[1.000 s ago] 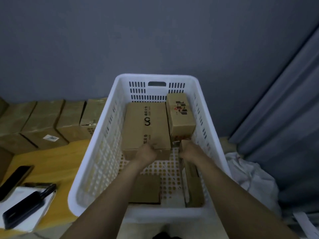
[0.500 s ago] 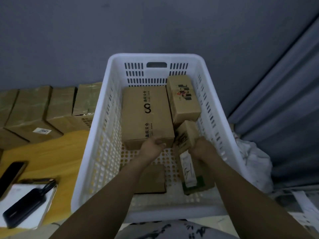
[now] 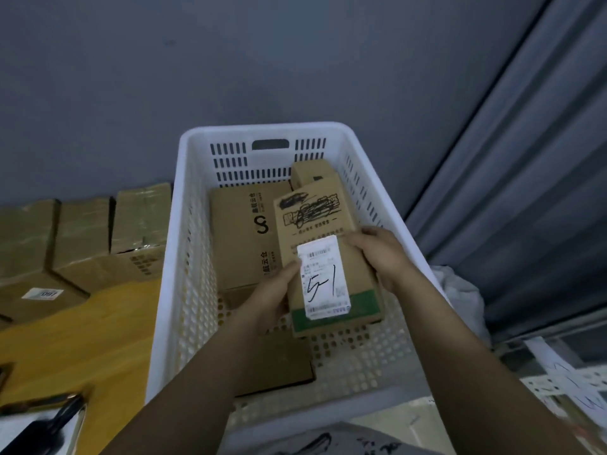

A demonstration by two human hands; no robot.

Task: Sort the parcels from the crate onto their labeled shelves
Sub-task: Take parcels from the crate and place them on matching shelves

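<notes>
Over crate [image 3: 184, 257], left hand [image 3: 274, 298], right hand [image 3: 382, 257] gripping parcel [image 3: 323, 224]

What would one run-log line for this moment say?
phase: checking label | left hand: grips parcel | right hand: grips parcel | label: faces up, handwritten 5-1 | where: over white crate

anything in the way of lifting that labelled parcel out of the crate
Nothing visible. The left hand and right hand hold the parcel by its sides, nothing lies on it, and the crate is open above it. The shelves are out of view, so the path beyond cannot be judged.
</notes>
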